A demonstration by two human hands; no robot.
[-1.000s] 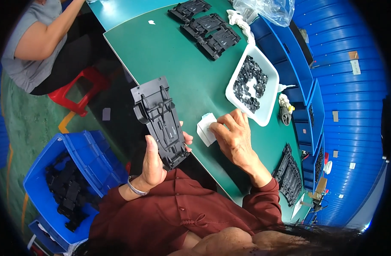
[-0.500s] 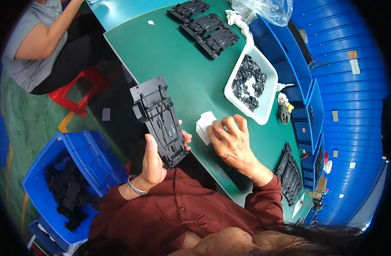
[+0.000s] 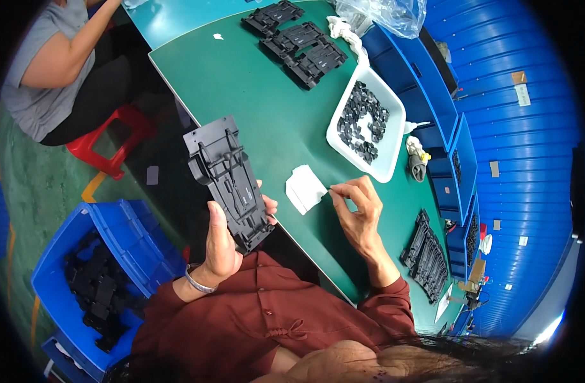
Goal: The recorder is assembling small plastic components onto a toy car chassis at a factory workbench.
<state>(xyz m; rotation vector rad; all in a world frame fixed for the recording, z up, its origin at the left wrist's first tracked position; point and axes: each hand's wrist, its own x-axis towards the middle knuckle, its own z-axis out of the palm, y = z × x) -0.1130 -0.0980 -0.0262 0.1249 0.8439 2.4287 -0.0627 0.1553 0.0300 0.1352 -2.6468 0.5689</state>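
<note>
Plainly, white tray (image 3: pixel 392 143) holds black pieces (image 3: pixel 350 118) — left hand (image 3: pixel 223 249) gripping frame (image 3: pixel 232 185), right hand (image 3: pixel 361 217) pinched.

The person wears a dark maroon blouse (image 3: pixel 232 319) of plain, softly creased fabric. Small round buttons (image 3: pixel 268 313) run down its front, with a thin cord bow (image 3: pixel 293 328) tied near them. The left sleeve (image 3: pixel 168 306) and right sleeve (image 3: pixel 389 307) match; a silvery bracelet (image 3: pixel 198 282) circles the left wrist (image 3: pixel 207 276).
</note>
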